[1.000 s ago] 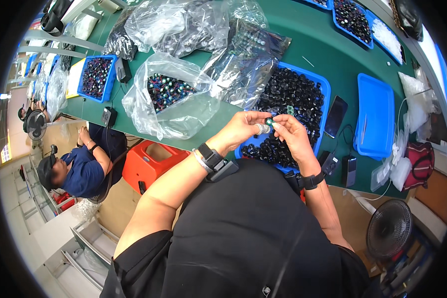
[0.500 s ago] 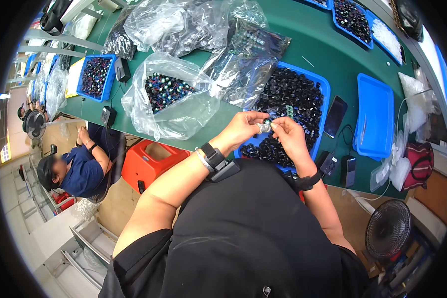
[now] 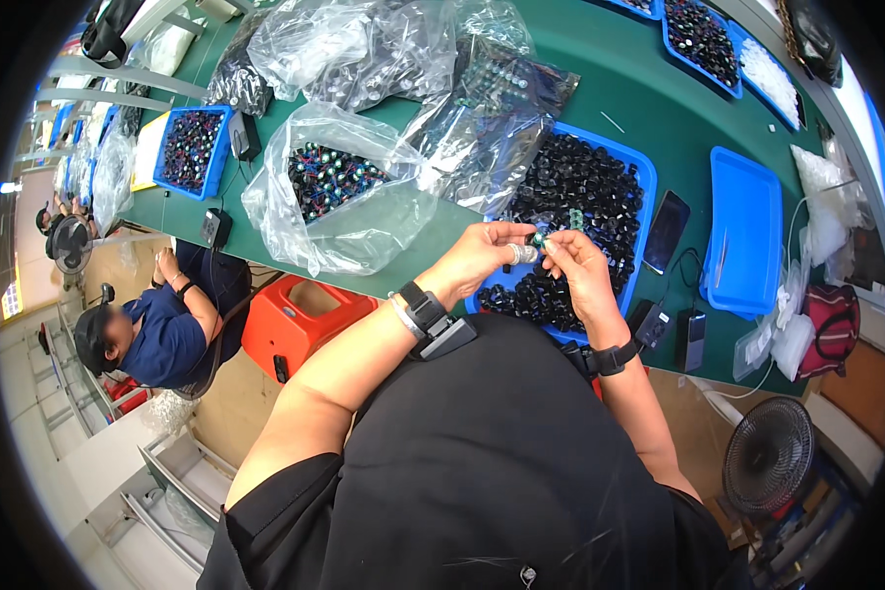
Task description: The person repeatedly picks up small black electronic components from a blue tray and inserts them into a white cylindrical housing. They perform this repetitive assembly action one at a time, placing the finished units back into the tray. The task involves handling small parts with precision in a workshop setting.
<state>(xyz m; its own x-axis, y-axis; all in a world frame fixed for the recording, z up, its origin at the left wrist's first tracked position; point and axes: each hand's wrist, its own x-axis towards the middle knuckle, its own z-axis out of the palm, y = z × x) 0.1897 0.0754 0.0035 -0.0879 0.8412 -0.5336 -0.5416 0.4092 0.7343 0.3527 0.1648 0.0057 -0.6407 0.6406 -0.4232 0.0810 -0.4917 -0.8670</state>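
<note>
Both my hands meet over the near edge of a blue tray (image 3: 647,187) filled with small black parts (image 3: 580,192). My left hand (image 3: 482,256) pinches a small silvery cylindrical part (image 3: 524,254) between thumb and fingers. My right hand (image 3: 575,265) pinches a tiny green-and-black part (image 3: 545,239) against it. The two parts touch. Dark bands sit on both my wrists.
A clear plastic bag (image 3: 339,197) of dark multicoloured parts lies left of the tray, more bags (image 3: 383,54) behind. An empty blue tray (image 3: 747,231) and phones (image 3: 667,231) lie right. Another seated person (image 3: 162,324), an orange bin (image 3: 300,320) and a floor fan (image 3: 769,457) are nearby.
My hands stay together above the tray; the fingers shifted slightly around the small parts. Nothing else moved.
</note>
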